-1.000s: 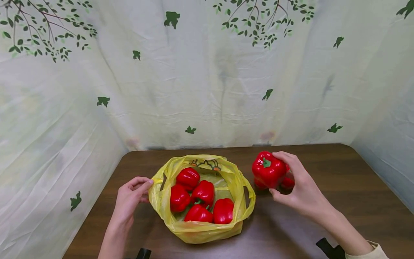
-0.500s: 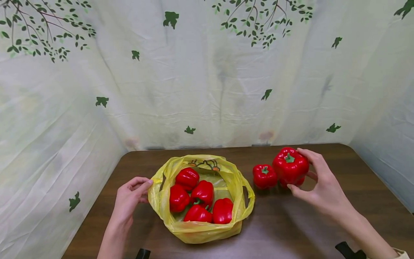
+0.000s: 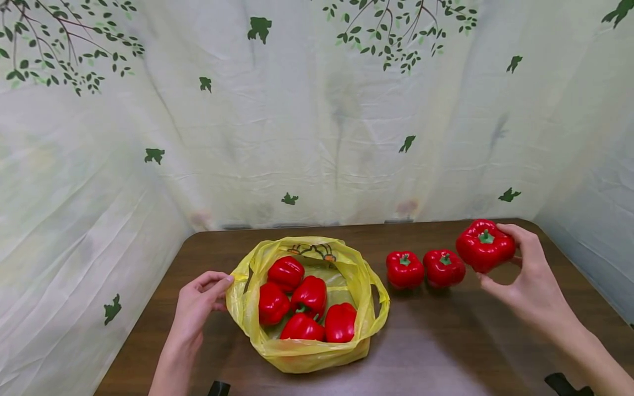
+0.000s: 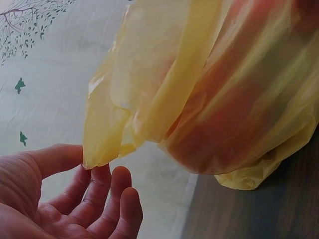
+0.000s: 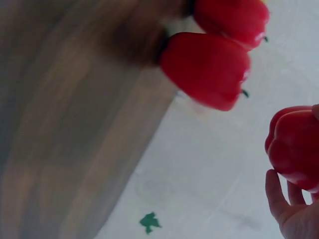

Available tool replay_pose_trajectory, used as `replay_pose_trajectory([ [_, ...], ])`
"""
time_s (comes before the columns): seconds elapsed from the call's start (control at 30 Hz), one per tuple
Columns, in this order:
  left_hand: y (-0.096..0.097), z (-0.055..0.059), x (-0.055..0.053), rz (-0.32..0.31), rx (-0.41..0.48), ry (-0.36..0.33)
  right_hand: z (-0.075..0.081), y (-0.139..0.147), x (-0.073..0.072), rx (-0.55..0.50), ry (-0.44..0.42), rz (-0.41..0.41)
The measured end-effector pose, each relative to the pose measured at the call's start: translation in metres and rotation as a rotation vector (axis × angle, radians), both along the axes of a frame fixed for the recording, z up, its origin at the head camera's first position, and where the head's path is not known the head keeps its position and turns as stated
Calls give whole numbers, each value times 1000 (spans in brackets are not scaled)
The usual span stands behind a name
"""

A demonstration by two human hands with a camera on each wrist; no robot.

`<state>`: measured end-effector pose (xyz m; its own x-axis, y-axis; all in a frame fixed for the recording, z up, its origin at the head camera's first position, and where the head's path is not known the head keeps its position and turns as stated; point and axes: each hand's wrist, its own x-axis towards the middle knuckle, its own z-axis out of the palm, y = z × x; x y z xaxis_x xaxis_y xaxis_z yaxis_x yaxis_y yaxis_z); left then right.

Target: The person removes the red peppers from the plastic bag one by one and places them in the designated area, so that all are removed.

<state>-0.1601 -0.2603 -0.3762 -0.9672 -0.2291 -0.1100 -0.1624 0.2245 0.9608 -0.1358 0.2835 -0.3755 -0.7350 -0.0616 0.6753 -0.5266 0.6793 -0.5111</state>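
A yellow plastic bag (image 3: 297, 360) stands with its mouth wide on the table, several red bell peppers (image 3: 310, 294) inside it. My left hand (image 3: 200, 300) pinches the left edge of the bag between thumb and fingertip; the left wrist view shows the pinched yellow film (image 4: 102, 134) up close. Over at the right, my right hand (image 3: 530, 272) holds a red bell pepper (image 3: 485, 246) above the table, thumb below and fingers behind it. Two more bell peppers, one (image 3: 404, 269) nearer the bag and one (image 3: 444, 268) nearer my right hand, stand upright side by side on the table.
The dark wooden table (image 3: 416, 352) reaches back to a pale cloth curtain (image 3: 317, 137) printed with leaves and branches. More curtain hangs at the left and right sides. The bag's right handle loop (image 3: 382, 305) sticks out toward the two standing peppers.
My right hand has carried its bell pepper to the right, past the two standing ones, which now show fully. My left hand and the bag have stayed in place.
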Motion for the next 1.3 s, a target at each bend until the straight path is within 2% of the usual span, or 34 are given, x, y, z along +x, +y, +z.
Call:
replay_pose_trajectory([
  [0.23, 0, 0, 0, -2, 5, 0, -16, 11, -1, -21, -25, -66],
  [0.4, 0, 0, 0, -2, 4, 1, -29, 18, -5, -41, -103, -96],
  [0.6, 1, -2, 0, -2, 16, 18, -41, 27, -10, -4, -194, -130],
  [0.83, 2, -2, 1, 1, 14, 20, -53, 39, -17, 16, -297, -109],
  [1.3, 2, -3, 0, -2, 21, 16, -70, 45, -27, 28, -424, -99],
])
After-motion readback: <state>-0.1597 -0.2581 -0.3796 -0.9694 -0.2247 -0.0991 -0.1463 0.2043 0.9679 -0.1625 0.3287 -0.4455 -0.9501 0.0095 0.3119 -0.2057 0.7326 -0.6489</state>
